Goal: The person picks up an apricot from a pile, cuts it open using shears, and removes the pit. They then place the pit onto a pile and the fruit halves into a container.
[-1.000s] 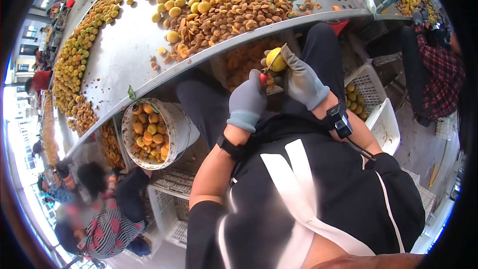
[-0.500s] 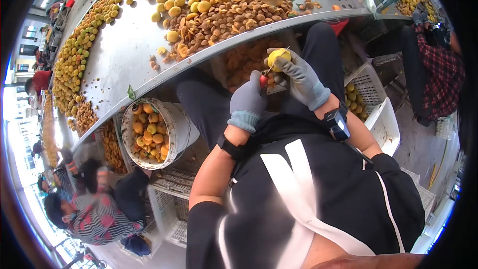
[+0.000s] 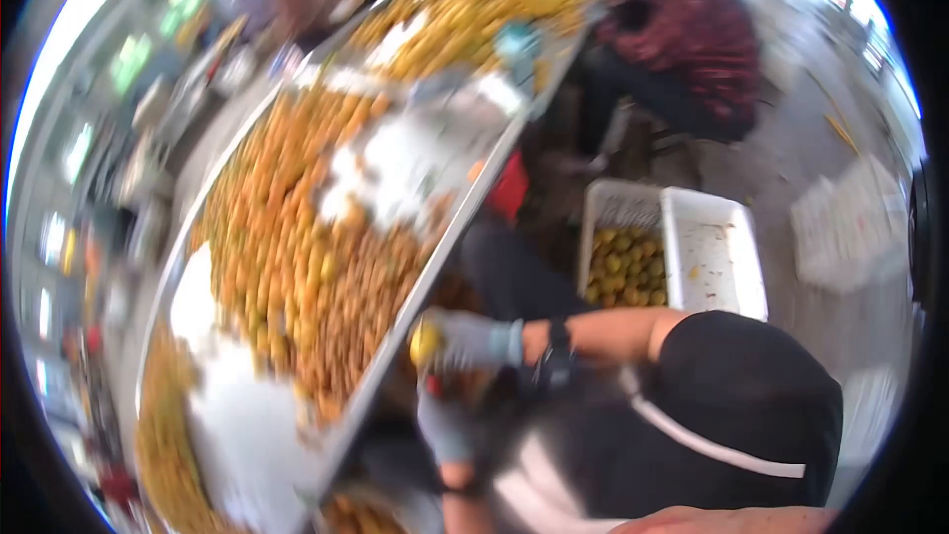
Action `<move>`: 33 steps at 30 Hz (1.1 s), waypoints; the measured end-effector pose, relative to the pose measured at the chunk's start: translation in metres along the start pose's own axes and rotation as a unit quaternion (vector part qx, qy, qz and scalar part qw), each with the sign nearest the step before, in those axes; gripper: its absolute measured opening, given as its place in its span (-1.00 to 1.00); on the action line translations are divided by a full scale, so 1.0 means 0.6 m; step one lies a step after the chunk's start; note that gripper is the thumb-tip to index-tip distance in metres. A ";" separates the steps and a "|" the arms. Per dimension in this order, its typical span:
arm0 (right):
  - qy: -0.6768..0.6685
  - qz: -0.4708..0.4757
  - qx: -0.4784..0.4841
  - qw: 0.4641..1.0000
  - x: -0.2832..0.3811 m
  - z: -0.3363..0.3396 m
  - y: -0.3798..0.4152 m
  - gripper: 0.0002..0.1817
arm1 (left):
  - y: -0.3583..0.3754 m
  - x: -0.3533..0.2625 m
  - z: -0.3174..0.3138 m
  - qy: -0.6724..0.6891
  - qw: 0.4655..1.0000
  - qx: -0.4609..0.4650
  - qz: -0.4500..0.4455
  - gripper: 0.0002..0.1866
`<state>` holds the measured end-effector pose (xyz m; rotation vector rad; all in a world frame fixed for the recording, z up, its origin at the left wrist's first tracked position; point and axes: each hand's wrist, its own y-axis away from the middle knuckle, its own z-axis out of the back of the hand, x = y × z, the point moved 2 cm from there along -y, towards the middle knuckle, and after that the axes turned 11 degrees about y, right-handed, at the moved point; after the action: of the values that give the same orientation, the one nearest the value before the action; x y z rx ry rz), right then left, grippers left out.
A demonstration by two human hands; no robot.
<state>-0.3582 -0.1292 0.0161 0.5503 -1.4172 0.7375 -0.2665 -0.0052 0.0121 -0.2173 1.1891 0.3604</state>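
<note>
My gloved right hand is closed around a yellow apricot, just beyond the metal table's edge. Below it, my gloved left hand grips a small knife; its red handle shows as a blurred spot close to the apricot. The blade cannot be made out now. Both hands are smeared by motion. On the metal table beside them lies a brown heap of what look like apricot pits, with whole apricots spread behind it.
To the right stand a crate of greenish-yellow apricots and a white crate. A person in a checked shirt sits at the far end, near a teal container. Another pale crate sits on the floor.
My view has swung to the right, so the hands appear lower and further left, and the picture is blurred. The knife and apricot remain held. The white bucket has left the view.
</note>
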 end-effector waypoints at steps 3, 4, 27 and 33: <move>0.245 0.093 -0.042 0.964 -0.019 0.015 0.008 -0.21 | -0.016 0.006 0.000 0.125 0.992 -0.005 0.030 -0.66; 0.234 0.014 -0.051 0.971 0.029 0.026 0.015 -0.23 | -0.026 0.006 0.002 0.124 0.992 0.009 0.016 -0.66; -0.412 -0.234 -0.080 0.877 0.001 0.075 -0.038 -0.59 | -0.261 0.205 0.217 -0.429 0.866 -0.245 -0.078 -0.65; -0.411 -0.240 -0.045 0.878 -0.003 0.076 -0.050 -0.57 | -0.218 0.072 0.181 -0.435 0.882 -0.181 0.027 -0.02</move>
<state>-0.3668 -0.1829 0.0210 1.1777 -1.9605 -0.0015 -0.1083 -0.0808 0.0077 -0.3019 0.2281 0.6459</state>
